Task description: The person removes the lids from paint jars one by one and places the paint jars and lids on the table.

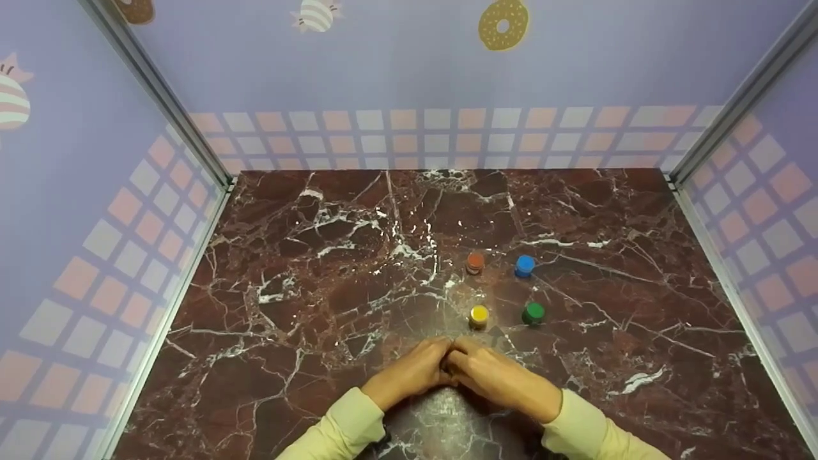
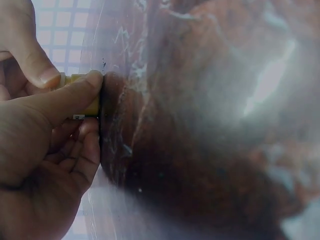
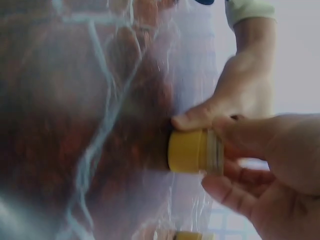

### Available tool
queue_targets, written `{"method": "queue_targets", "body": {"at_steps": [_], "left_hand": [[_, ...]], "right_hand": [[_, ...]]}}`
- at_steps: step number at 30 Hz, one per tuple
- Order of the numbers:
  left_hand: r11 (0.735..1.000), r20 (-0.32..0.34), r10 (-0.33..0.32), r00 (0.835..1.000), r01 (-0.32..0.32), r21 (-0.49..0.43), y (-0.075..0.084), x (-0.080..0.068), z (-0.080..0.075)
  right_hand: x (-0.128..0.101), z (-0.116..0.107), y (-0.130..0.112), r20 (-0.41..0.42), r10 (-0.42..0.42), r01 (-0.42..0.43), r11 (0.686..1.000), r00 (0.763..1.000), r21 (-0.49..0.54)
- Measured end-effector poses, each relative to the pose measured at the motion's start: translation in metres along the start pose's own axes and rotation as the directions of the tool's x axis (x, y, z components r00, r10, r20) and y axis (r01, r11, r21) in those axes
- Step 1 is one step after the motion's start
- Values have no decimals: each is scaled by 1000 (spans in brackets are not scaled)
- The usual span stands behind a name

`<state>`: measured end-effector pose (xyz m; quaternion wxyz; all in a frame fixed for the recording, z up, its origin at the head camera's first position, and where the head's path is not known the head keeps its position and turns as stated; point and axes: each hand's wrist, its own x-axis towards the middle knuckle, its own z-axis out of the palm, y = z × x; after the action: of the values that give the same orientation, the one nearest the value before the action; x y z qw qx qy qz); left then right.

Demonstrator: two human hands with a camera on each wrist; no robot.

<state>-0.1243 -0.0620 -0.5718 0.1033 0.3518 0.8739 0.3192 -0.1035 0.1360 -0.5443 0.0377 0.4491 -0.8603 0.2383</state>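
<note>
Dark red marble surface (image 1: 332,268) carries four small jars. Just before the yellow-lidded jar (image 1: 478,315), left hand (image 1: 412,374) and right hand (image 1: 495,377) meet, both pinching a small yellow-capped jar (image 3: 192,151) standing on the marble.

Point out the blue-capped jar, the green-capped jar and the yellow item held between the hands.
blue-capped jar (image 1: 524,264), head view, on its cap.
green-capped jar (image 1: 533,312), head view, on its cap.
yellow item (image 3: 187,150), right wrist view, on its yellow side.
</note>
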Motion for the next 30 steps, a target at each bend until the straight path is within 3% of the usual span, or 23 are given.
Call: {"method": "queue_targets", "body": {"at_steps": [9,13,17,19,22,24,26,28,30], "left_hand": [[998,5,-38,999,38,-43,-1,1,-2],[999,14,-40,999,40,-36,0,0,-2],[997,28,-62,998,63,-43,0,-1,0],[997,31,-60,998,62,-52,0,-2,0],[997,21,-55,998,56,-61,-1,-2,0],[996,8,-51,999,52,-71,-1,-2,1],[995,-2,-57,998,57,-78,-1,-2,0],[995,-8,-60,998,59,-82,0,-1,0],[996,-8,-53,999,52,-75,0,-2,0]], "right_hand": [[1,-3,5,44,-156,158,985,987,-61],[-2,1,8,9,-213,213,973,977,-87],[-7,1,13,-52,-212,212,977,976,-14],[-9,-1,14,-86,-152,157,985,985,65],[-11,-3,13,-162,52,-26,987,985,157],[-11,-2,9,-224,220,-180,966,949,185],[-7,-2,6,-276,371,-327,925,887,193],[-3,0,2,-303,461,-426,887,834,176],[0,1,-3,-299,498,-474,867,814,151]]}}
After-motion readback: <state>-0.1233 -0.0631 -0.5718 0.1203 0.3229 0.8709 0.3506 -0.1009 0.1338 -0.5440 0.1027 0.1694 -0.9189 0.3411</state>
